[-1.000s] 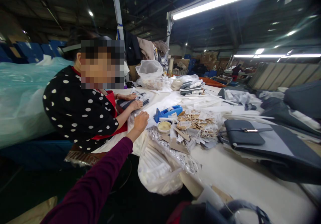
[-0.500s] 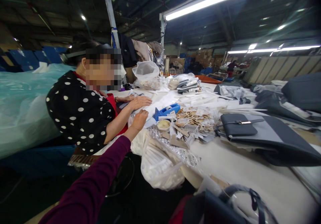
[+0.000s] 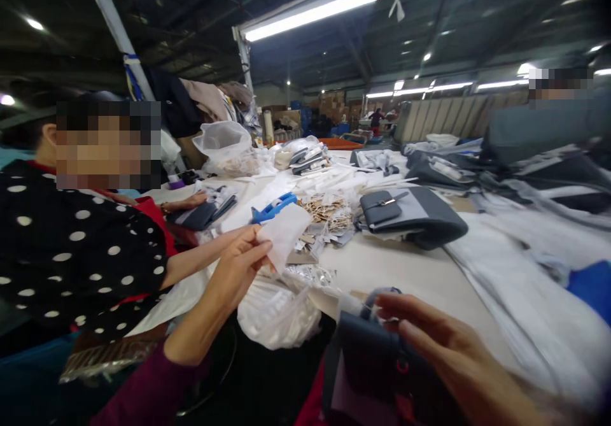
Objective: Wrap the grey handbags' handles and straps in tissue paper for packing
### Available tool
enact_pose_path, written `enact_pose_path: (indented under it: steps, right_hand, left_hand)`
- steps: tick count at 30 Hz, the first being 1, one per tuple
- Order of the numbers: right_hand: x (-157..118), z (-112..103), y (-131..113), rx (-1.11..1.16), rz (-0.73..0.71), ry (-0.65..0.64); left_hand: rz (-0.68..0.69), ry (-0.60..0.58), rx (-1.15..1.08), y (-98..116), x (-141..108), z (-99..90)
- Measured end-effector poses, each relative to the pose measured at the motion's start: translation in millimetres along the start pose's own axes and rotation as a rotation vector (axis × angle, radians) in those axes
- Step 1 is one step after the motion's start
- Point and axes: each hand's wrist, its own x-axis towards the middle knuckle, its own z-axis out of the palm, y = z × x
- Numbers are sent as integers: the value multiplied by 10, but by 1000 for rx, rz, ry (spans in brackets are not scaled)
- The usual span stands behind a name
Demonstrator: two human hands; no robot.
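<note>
My left hand (image 3: 241,263) is closed, pinching a thin white sheet (image 3: 286,232) between thumb and fingers above the near edge of the table. A dark grey bag (image 3: 370,362) with a handle stands close to my body, low in the view. Over its top hovers my right hand (image 3: 429,330), fingers stretched out and apart beside the handle; whether they touch it I cannot tell. Just behind my left hand is the forearm of a co-worker (image 3: 200,257), whose hand is partly hidden by mine and the sheet.
A blue tape dispenser (image 3: 274,207) lies by a heap of tags with strings (image 3: 329,213). To the right rests another grey bag (image 3: 420,213). A clear bag of white pieces (image 3: 279,314) hangs at the table edge. Another person (image 3: 544,127) is at the far right.
My view has turned right. My left hand has come back from the co-worker's side, now holding the white sheet. My right hand has come into view over the bag.
</note>
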Motion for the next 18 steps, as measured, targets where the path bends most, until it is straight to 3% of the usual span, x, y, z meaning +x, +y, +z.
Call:
enact_pose_path:
  steps: [2,4,7,10,13,16,18]
  right_hand:
    - [3,319,-22,240,127,-119]
    - [9,593,-42,504,137,-177]
    - [-8,790,-57,786,128,-188]
    - [-69,740,-22,879,190,-43]
    - [-164,597,50,768,247,175]
    - [-276,503,116,601,281,161]
    - [-353,488,162,533,284,94]
  left_hand:
    - [-85,-34,-139,-52,-213,223]
    - [-173,-56,-242,-146,-425,427]
    - [-293,-51,-355,-334,-730,666]
    - [-386,-95,-378,-496,-956,764]
    - [-442,-272,-344,-569,-1028,748]
    - [-488,-405,-285,-589,-987,759]
    - [-511,-363,-244,-619,-956,826]
